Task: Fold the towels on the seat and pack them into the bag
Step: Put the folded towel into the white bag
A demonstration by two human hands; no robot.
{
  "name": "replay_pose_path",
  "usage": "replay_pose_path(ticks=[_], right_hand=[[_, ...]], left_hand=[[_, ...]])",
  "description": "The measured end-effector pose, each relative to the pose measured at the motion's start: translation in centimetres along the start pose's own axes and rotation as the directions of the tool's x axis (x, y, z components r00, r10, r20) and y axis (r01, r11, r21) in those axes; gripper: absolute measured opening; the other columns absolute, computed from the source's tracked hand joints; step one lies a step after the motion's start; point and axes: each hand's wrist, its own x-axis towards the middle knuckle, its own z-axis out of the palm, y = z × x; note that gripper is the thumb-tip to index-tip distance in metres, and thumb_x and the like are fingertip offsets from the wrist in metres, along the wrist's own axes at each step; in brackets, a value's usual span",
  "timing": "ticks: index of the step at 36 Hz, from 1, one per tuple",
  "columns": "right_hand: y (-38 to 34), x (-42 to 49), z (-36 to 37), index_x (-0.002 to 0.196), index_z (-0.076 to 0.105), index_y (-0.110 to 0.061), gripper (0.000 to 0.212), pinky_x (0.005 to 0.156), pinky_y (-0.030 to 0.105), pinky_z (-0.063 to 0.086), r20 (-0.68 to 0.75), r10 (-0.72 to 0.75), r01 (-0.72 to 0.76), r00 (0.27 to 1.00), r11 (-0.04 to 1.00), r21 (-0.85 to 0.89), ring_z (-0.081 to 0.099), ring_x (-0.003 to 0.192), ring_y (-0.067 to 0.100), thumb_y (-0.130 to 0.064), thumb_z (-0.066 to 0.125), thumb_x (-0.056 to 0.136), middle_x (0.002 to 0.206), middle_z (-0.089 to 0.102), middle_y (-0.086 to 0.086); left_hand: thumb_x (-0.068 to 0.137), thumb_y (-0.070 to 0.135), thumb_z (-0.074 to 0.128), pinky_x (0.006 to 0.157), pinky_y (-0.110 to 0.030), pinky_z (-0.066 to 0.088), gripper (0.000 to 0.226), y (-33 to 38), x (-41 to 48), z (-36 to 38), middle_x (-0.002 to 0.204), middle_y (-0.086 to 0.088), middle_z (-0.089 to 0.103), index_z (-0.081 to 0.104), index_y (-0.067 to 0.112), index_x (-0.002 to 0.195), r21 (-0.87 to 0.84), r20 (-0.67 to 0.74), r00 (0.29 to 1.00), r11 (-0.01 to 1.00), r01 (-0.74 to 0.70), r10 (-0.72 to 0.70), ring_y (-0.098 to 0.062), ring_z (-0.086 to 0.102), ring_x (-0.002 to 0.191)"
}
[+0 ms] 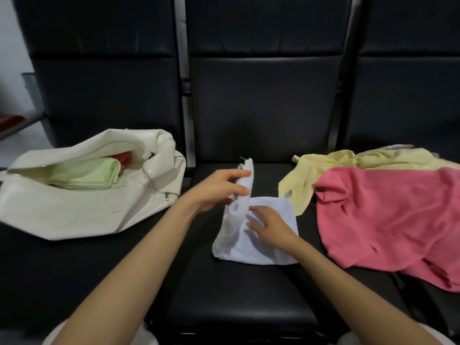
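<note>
A white towel [278, 247] lies partly folded on the middle black seat [239, 295]. My left hand [219, 190] pinches its left edge and lifts that flap upright. My right hand [270, 226] rests flat on the lower part of the towel, fingers spread. A cream bag [74, 210] sits open on the left seat, with a folded green towel [87, 174] and something red [124, 158] inside. A pink towel [388, 220] and a yellow towel [331, 165] lie crumpled on the right seat.
Black seat backs [263, 83] stand upright behind the row. A metal gap divides the seats. The bag's zip and chain [159, 188] hang over its right side, near my left forearm.
</note>
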Motion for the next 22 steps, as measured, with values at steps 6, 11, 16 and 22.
replay_pose_path(ticks=[6, 11, 16, 22], right_hand=[[2.5, 0.2, -5.7, 0.123, 0.055, -0.007, 0.027, 0.083, 0.034, 0.052, -0.012, 0.375, -0.331, 0.927, 0.833, 0.444, 0.063, 0.089, 0.021, -0.01, 0.044, 0.099, 0.107, 0.067, 0.011], [3.4, -0.8, -7.0, 0.121, 0.051, -0.004, 0.024, 0.072, 0.033, 0.056, 0.12, 0.428, -0.426, 0.896, 0.75, 0.506, 0.063, 0.08, 0.025, -0.009, 0.042, 0.099, 0.103, 0.065, 0.019], [3.1, -0.2, -6.7, 0.13, 0.045, -0.006, 0.032, 0.073, 0.035, 0.056, 0.032, 0.436, -0.412, 0.899, 0.821, 0.396, 0.06, 0.092, 0.024, -0.016, 0.038, 0.101, 0.113, 0.057, 0.014], [3.3, -0.3, -6.2, 0.146, 0.029, -0.009, 0.057, 0.095, 0.039, 0.046, -0.132, 0.328, -0.334, 0.935, 0.942, -0.026, 0.052, 0.117, 0.032, -0.021, 0.053, 0.096, 0.135, 0.048, 0.015]], left_hand=[[0.088, 0.006, 0.062, 0.064, -0.021, 0.053, 0.058, -0.6, 2.7, 6.3, 0.116, 0.001, 0.052, 0.046, 0.02, 0.142, 0.151, 0.091, 0.991, 0.985, 0.08, -0.095, -0.01, 0.06, 0.083], [0.089, 0.01, 0.063, 0.071, -0.027, 0.054, 0.059, -2.4, 3.6, 9.1, 0.128, -0.007, 0.054, 0.043, 0.02, 0.144, 0.169, 0.119, 0.984, 0.98, 0.109, -0.129, -0.013, 0.06, 0.085], [0.097, 0.019, 0.056, 0.072, -0.03, 0.059, 0.056, -3.3, 3.5, 9.5, 0.129, 0.0, 0.047, 0.035, 0.028, 0.148, -0.013, 0.144, 0.984, 0.994, 0.104, -0.101, -0.02, 0.065, 0.097], [0.101, 0.019, 0.046, 0.098, -0.022, 0.039, 0.038, -4.8, 3.0, 7.3, 0.144, 0.001, 0.044, 0.049, 0.02, 0.139, 0.317, -0.123, 0.986, 0.946, -0.065, 0.109, -0.013, 0.051, 0.122]])
